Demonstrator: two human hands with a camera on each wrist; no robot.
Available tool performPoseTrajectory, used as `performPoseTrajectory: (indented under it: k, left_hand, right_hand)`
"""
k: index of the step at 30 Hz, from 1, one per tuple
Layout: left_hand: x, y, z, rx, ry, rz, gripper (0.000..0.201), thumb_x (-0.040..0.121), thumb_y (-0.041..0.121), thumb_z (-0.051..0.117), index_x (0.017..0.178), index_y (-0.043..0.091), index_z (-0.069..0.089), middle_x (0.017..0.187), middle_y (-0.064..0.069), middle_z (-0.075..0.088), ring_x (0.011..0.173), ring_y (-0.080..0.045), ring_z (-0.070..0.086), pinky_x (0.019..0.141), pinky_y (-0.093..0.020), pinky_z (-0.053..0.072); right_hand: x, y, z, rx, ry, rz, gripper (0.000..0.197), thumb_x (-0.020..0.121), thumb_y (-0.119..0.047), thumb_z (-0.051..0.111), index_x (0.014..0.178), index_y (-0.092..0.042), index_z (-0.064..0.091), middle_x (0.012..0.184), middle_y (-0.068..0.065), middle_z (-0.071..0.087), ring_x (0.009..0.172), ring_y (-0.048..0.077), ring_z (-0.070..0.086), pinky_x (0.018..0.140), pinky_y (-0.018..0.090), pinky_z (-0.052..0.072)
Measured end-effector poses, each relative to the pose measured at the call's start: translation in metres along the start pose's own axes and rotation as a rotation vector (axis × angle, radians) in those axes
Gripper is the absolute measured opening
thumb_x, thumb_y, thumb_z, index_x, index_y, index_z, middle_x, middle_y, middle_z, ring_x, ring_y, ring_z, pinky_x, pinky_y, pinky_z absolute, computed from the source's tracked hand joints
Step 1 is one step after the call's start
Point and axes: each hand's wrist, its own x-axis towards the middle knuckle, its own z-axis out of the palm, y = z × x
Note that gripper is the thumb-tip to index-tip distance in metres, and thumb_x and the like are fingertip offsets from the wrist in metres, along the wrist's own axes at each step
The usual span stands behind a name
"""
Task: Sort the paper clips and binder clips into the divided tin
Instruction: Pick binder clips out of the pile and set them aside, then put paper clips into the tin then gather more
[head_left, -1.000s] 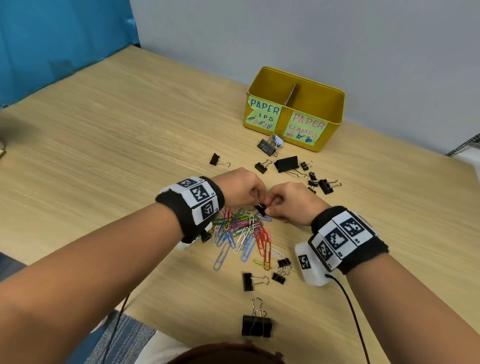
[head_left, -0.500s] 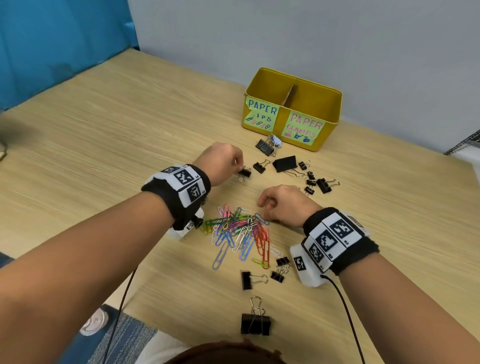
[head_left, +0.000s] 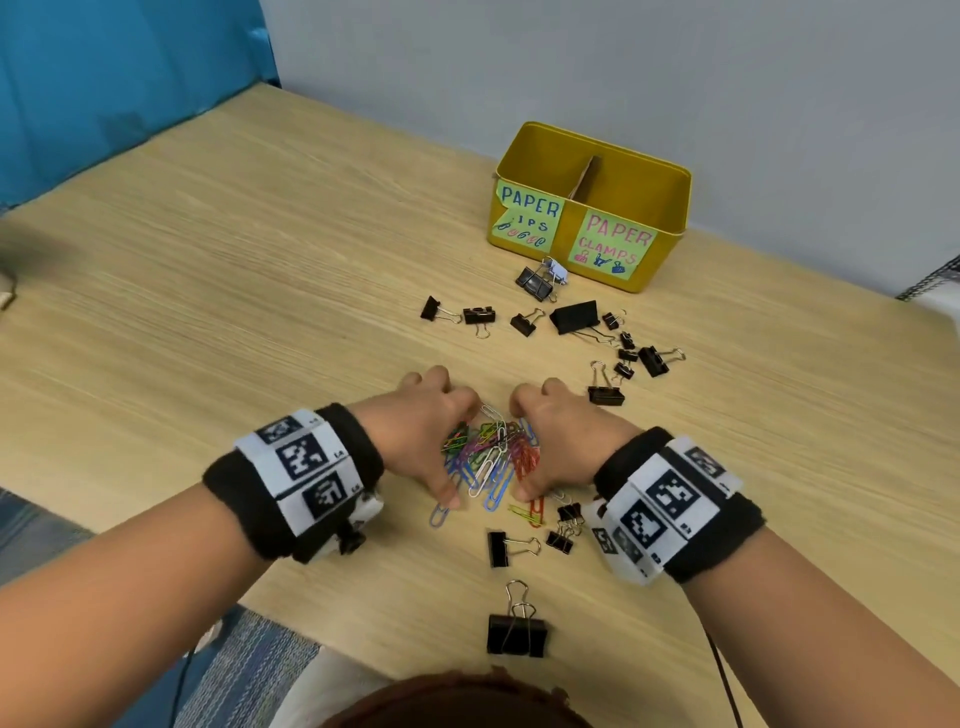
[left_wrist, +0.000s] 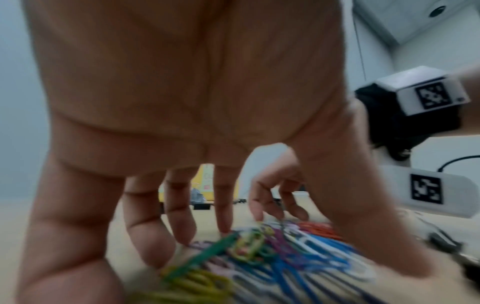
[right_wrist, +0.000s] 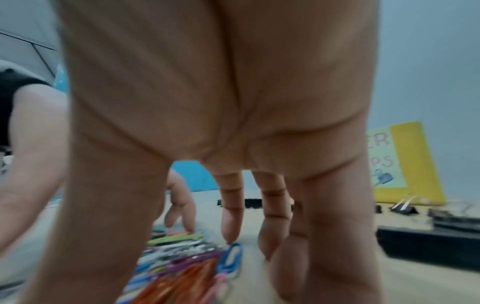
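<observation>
Both hands, left (head_left: 423, 415) and right (head_left: 563, 423), fingers spread, cupping the paper clips (head_left: 491, 452) on the counter (head_left: 260, 260) (nothing gripped).

A second ago my two hands met over the far edge of the paper clips (head_left: 491, 457), pinching a small black binder clip (head_left: 479, 315) between them; half a second ago my left hand (head_left: 421, 423) had carried it out to the far left by the other binder clips. Now that clip lies on the table (head_left: 208, 291) there, just right of the lone one, and my left hand has come back empty. Both hands now stand fingertips-down around the paper clips, my left on the left side and my right hand (head_left: 563, 431) on the right, thumbs at the near edge.
</observation>
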Motion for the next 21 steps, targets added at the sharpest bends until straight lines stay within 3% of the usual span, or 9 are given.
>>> performPoseTrajectory:
  k: [3,6,10,12,15,18,21]
  left_hand:
    - [0.007,0.011,0.009,-0.086,0.070,-0.014,0.074,0.061,0.022,0.083,0.123,0.013,0.043,0.121,-0.010,0.044,0.109,-0.025,0.049,0.090,-0.033,0.047]
    - [0.013,0.010,0.003,-0.131,0.077,-0.006,0.054,0.069,0.009,0.075,0.117,0.009,0.049,0.115,-0.012,0.056,0.095,-0.020,0.053,0.074,-0.025,0.042]
    - [0.016,0.010,-0.002,-0.088,0.140,0.019,0.030,0.075,0.004,0.065,0.104,0.008,0.062,0.106,-0.009,0.064,0.093,-0.022,0.057,0.069,-0.023,0.036]
    - [0.016,0.011,-0.004,-0.111,0.147,0.026,0.026,0.075,0.003,0.065,0.100,0.008,0.066,0.092,-0.005,0.063,0.080,-0.018,0.054,0.066,-0.022,0.036]
    - [0.020,0.007,-0.007,-0.253,0.120,0.016,0.024,0.073,0.000,0.069,0.096,0.007,0.068,0.072,0.002,0.055,0.057,-0.011,0.050,0.053,-0.021,0.043]
    - [0.023,-0.001,-0.010,-0.456,0.054,-0.010,0.023,0.072,-0.005,0.070,0.093,0.005,0.068,0.067,0.003,0.057,0.053,-0.013,0.057,0.050,-0.017,0.051]
    - [0.028,-0.010,-0.015,-0.570,0.040,-0.001,0.021,0.071,-0.010,0.070,0.082,0.008,0.066,0.063,0.001,0.058,0.045,-0.011,0.058,0.044,-0.014,0.051]
  right_hand:
    - [0.006,-0.010,0.005,0.007,0.045,-0.067,0.073,0.063,-0.023,0.083,0.125,-0.014,0.044,0.120,0.009,0.046,0.109,0.026,0.052,0.092,0.035,0.048]
    - [0.012,-0.008,0.000,0.020,0.087,-0.108,0.055,0.070,-0.019,0.078,0.118,-0.012,0.053,0.112,0.007,0.051,0.106,0.023,0.051,0.079,0.025,0.039]
    - [0.019,0.000,-0.004,0.046,0.123,-0.151,0.032,0.075,-0.016,0.074,0.105,-0.010,0.064,0.091,-0.002,0.049,0.087,0.015,0.047,0.065,0.022,0.033]
    - [0.021,0.002,-0.004,0.074,0.129,-0.149,0.025,0.076,-0.013,0.073,0.100,-0.010,0.067,0.086,-0.003,0.051,0.081,0.013,0.048,0.058,0.020,0.036]
    - [0.025,0.009,-0.004,0.294,0.100,-0.100,0.017,0.077,-0.002,0.071,0.093,-0.006,0.070,0.074,-0.003,0.053,0.059,0.011,0.056,0.052,0.013,0.049]
    - [0.028,0.019,-0.004,0.474,0.060,-0.052,0.011,0.077,0.004,0.069,0.085,-0.004,0.069,0.068,-0.001,0.057,0.055,0.012,0.060,0.056,0.017,0.056]
    - [0.030,0.026,-0.011,0.563,0.062,-0.067,0.022,0.076,0.005,0.070,0.068,-0.015,0.065,0.067,0.003,0.061,0.059,0.017,0.063,0.065,0.026,0.059]
